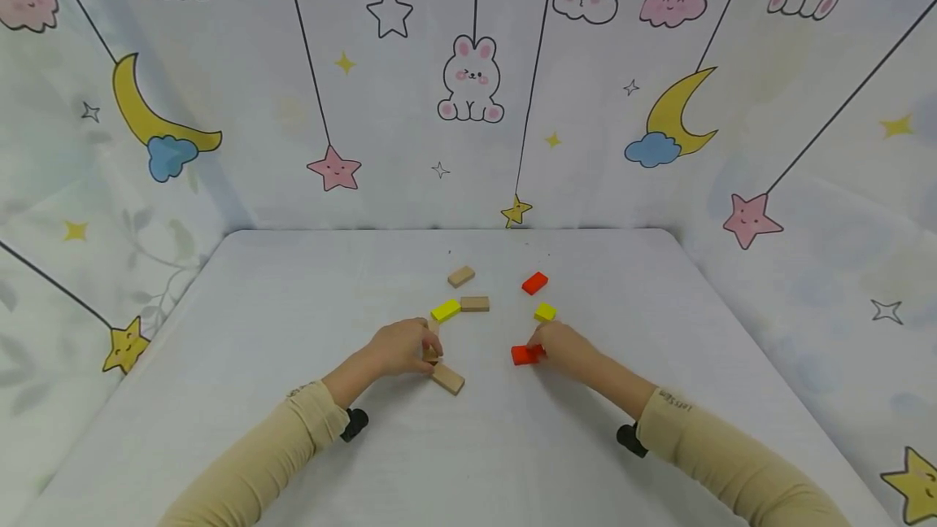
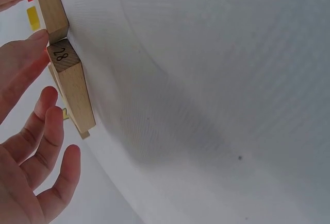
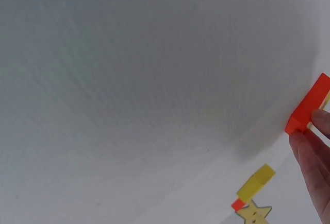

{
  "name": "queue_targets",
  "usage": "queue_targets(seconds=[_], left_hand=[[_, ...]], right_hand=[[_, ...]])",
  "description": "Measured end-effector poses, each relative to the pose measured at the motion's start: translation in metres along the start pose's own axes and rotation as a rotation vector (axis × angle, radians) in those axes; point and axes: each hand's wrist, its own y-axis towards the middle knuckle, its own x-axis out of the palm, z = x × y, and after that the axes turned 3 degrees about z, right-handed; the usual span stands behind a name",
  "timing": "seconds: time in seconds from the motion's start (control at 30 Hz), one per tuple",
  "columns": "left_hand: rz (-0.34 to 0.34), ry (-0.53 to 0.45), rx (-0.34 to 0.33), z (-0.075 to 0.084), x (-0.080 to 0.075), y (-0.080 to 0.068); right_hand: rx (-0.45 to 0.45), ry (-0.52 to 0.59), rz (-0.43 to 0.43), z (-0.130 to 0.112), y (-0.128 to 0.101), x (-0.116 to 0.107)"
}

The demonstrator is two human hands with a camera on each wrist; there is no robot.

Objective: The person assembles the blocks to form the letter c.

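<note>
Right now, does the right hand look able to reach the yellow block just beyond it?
Probably yes: the yellow block lies close beyond the right hand, with no other block visible between. But the hand holds a red block, which it may need to release first.

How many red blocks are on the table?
2. One red block is pinched in the right hand; the other lies farther back, just beyond a yellow block. The hands may hide more.

Head view high, forward-down, wide; wrist views close, tilted, sharing gripped red block (image 3: 308,105).
</note>
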Motion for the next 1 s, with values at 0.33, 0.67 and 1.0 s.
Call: queue_targets(seconds=[0.33,0.67,1.0], left_hand=[[-0.027,0.003,0.012,0.002,0.001,0.001],[-0.069,-0.011,0.009,0.004,0.002,0.003],[-0.07,-0.019,-0.009,0.005,0.003,0.004]], right_hand=[[-0.075,0.015,-0.054,-0.026,-0.005,0.0],[-0.148,0.043,-0.061,-0.041,-0.006,0.006],[-0.227,0.068,-0.061,-0.055,-0.003,0.013]])
